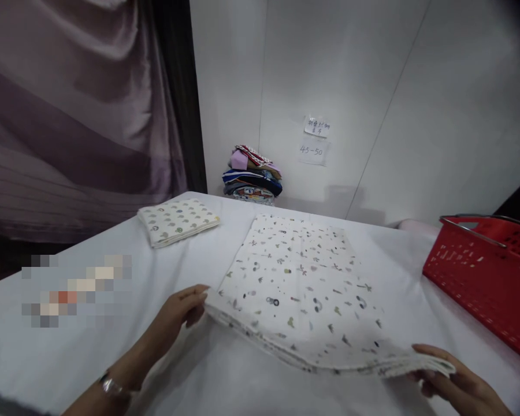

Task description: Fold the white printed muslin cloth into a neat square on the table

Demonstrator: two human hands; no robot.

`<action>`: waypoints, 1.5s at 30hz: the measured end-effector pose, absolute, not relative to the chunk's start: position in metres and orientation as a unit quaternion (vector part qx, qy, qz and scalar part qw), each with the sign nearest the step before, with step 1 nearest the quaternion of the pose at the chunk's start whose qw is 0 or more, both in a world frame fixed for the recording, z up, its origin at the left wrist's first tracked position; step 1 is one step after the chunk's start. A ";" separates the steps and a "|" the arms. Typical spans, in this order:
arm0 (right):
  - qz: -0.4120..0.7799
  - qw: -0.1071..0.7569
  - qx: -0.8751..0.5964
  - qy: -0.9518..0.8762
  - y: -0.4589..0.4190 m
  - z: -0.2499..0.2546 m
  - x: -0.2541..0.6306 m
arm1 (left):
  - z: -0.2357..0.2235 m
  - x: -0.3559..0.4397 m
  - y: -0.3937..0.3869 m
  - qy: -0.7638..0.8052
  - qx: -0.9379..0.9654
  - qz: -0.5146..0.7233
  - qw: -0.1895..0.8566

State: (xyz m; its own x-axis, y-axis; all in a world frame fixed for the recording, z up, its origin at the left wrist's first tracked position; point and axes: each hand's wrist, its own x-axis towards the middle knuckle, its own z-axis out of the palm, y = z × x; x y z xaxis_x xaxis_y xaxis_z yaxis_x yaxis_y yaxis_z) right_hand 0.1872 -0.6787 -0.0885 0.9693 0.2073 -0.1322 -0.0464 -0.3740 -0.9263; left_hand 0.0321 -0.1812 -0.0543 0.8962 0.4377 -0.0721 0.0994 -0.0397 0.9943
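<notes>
A white cloth with small printed motifs [301,283] lies folded in layers on the white table [69,358]. My left hand [179,312] pinches its near left corner and lifts it slightly. My right hand [453,381] grips the near right corner, fingers under the layered edge. A bracelet shows on my left wrist. The near edge of the cloth hangs a little above the table between both hands.
A smaller folded patterned cloth [177,221] lies at the back left. A stack of colourful folded fabrics [252,175] stands against the white wall, under two paper notes [314,141]. A red plastic basket [485,274] sits at the right. A curtain [69,115] hangs on the left.
</notes>
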 end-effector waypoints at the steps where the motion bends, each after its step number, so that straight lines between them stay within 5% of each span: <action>1: 0.120 0.554 -0.821 -0.062 -0.671 -0.078 0.190 | -0.050 0.041 -0.178 0.186 0.720 0.137 0.654; 8: 0.137 0.602 -0.785 -0.044 -0.633 -0.052 0.250 | -0.056 0.126 -0.155 0.262 0.704 0.212 0.625; 14: 0.210 0.600 -0.771 0.036 -0.606 -0.071 0.303 | -0.080 0.177 -0.149 0.343 0.713 0.159 0.590; 24: 0.308 0.524 -0.793 0.030 -0.610 -0.086 0.326 | -0.079 0.179 -0.146 0.334 0.771 0.102 0.532; 39: 0.321 0.548 -0.771 0.041 -0.613 -0.094 0.324 | -0.061 0.188 -0.139 0.281 0.748 -0.015 0.601; 45: 0.299 0.565 -0.768 0.042 -0.607 -0.091 0.319 | -0.066 0.188 -0.144 0.270 0.756 0.049 0.595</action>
State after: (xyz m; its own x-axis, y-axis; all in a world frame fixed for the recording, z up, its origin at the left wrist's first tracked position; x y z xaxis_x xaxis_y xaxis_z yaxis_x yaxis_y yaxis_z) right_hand 0.3190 -0.6074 -0.0909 0.8181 0.2729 -0.5062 -0.4016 -0.3590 -0.8425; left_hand 0.1885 -0.1442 -0.0656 0.8496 0.4656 -0.2479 0.3501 -0.1463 0.9252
